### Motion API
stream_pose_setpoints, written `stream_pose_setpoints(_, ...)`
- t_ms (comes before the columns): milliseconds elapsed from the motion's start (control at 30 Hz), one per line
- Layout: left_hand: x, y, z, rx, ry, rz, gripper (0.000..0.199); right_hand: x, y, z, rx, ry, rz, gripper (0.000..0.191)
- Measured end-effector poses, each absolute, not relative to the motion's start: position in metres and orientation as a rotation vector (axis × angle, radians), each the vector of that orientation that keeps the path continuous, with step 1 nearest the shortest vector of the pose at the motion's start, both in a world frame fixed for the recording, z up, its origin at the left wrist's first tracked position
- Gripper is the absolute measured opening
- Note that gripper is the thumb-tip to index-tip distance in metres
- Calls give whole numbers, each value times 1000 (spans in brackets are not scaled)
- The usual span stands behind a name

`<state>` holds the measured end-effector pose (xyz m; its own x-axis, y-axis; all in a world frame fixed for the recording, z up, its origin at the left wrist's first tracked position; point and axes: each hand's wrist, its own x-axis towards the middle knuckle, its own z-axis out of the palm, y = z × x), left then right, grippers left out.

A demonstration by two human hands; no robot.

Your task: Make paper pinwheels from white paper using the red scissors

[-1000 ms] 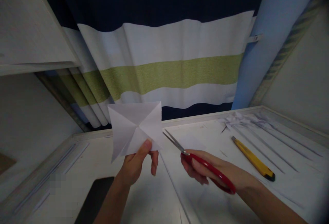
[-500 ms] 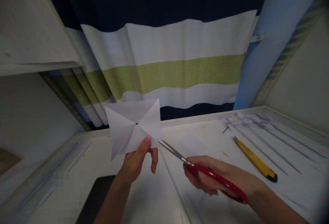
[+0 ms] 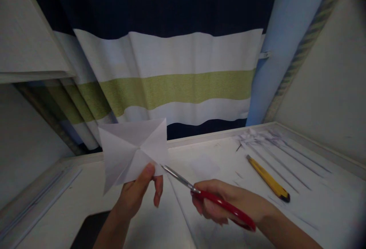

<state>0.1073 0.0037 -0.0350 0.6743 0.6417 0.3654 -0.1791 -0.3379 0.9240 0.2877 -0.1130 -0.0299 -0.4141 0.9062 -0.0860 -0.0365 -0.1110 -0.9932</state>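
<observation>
A white paper square [image 3: 120, 142] with diagonal creases meeting near its centre is held up by my left hand [image 3: 134, 193], thumb on the front near the bottom edge. My right hand [image 3: 220, 201] is closed around red-handled scissors [image 3: 227, 205]. Their metal blades point up and left, the tips at the paper's lower right part, close to my left thumb. The blades look nearly closed. Whether the tips touch the paper cannot be made out.
On the white table [image 3: 154, 222] at the right lie a yellow cutter knife [image 3: 267, 176], thin paper strips and a crumpled paper pile [image 3: 257, 135]. A small paper piece [image 3: 204, 165] lies mid-table. A dark flat object [image 3: 88, 230] is at lower left. Behind hangs a striped curtain [image 3: 185, 89].
The view has shifted, so the hands, paper and knife appear further left and a little lower. The small dark gap at the paper's centre no longer shows. Both hands keep their holds.
</observation>
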Motion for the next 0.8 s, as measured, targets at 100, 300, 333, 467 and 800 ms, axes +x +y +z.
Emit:
stream_pose_setpoints(100,106,4,-34,1795,410,859,55,286,-112,-31,-1031,-1388,1623,41)
stream_pose_setpoints(300,105,0,-28,1876,437,800,57,285,-111,-30,-1059,-1378,1636,43)
stream_pose_setpoints(333,106,-1,-27,1874,436,799,56,285,-111,-31,-1053,-1374,1638,43)
stream_pose_setpoints(467,108,-6,-25,1818,405,799,48,286,-111,-34,-1008,-1385,1636,43)
stream_pose_setpoints(800,111,-12,-26,1876,413,671,48,280,-110,-32,-951,-1423,1592,42)
